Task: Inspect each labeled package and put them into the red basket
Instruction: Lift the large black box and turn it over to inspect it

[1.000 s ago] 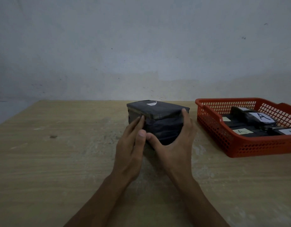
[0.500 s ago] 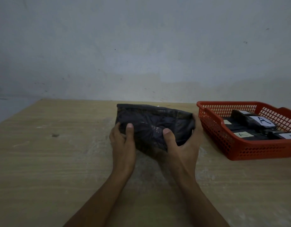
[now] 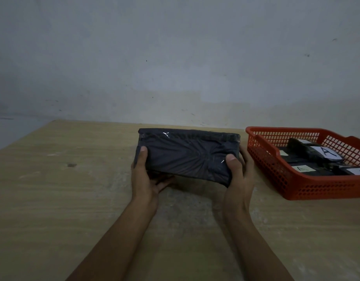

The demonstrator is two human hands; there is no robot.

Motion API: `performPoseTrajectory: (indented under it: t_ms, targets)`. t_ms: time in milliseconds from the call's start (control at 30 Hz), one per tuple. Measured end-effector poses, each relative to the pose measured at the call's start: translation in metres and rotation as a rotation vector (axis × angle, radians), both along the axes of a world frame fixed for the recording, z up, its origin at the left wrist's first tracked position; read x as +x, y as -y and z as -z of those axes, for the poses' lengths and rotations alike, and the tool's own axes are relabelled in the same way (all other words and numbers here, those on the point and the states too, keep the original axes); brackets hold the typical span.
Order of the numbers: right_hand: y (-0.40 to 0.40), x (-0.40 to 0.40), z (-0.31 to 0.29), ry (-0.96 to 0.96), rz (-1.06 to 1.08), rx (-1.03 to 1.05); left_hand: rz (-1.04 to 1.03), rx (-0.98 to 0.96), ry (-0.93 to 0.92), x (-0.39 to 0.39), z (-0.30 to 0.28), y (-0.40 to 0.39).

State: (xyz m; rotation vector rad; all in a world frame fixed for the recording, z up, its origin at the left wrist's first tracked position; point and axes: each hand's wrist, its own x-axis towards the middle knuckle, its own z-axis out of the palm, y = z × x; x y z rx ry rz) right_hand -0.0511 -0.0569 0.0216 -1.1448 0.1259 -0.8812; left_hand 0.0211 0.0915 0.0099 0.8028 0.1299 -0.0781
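Wooden table (image 3: 53, 199): both hands, left hand (image 3: 143, 177) and right hand (image 3: 237, 175), grip one last package (image 3: 187, 157); labeled packages (image 3: 317, 157) already fill the red basket (image 3: 317, 187) at its right edge

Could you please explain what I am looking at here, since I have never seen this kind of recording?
There is no machine here: a person wears a camera on the head, so this single view looks forward and down at their own arms. The left hand and right hand grip the two ends of a black wrapped package, held just above a wooden table; the side facing the camera shows no label. To the right stands a red basket holding several black packages with paper labels, some marked A. Behind is a plain wall.
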Motion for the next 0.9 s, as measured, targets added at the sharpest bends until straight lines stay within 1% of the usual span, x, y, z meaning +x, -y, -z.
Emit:
performPoseTrajectory:
  t_ms: [67,233,300,433,567,667,833,900]
  targets:
    - [0.003,0.001,-0.001,0.013,-0.003,0.037,0.015,-0.014,0.001,-0.004,-0.006,0.001]
    - [0.005,0.003,0.001,-0.025,0.008,0.037,0.006,-0.054,0.058,-0.009,-0.011,0.003]
    - [0.005,0.002,0.000,-0.051,0.047,0.018,-0.050,-0.017,0.122,-0.009,-0.011,0.003]
    - [0.006,0.003,0.005,-0.110,0.139,-0.100,-0.176,0.040,0.227,-0.010,-0.009,0.003]
    - [0.001,0.003,0.007,-0.194,0.182,-0.241,-0.361,0.179,0.313,-0.013,-0.010,0.003]
    - [-0.003,0.003,0.010,-0.202,0.199,-0.380,-0.434,0.367,0.406,-0.012,-0.005,0.002]
    - [-0.011,0.001,0.013,-0.149,0.164,-0.663,-0.432,0.620,0.597,-0.021,-0.001,0.010]
    - [-0.011,0.000,0.013,-0.164,0.157,-0.706,-0.382,0.683,0.674,-0.026,0.000,0.015]
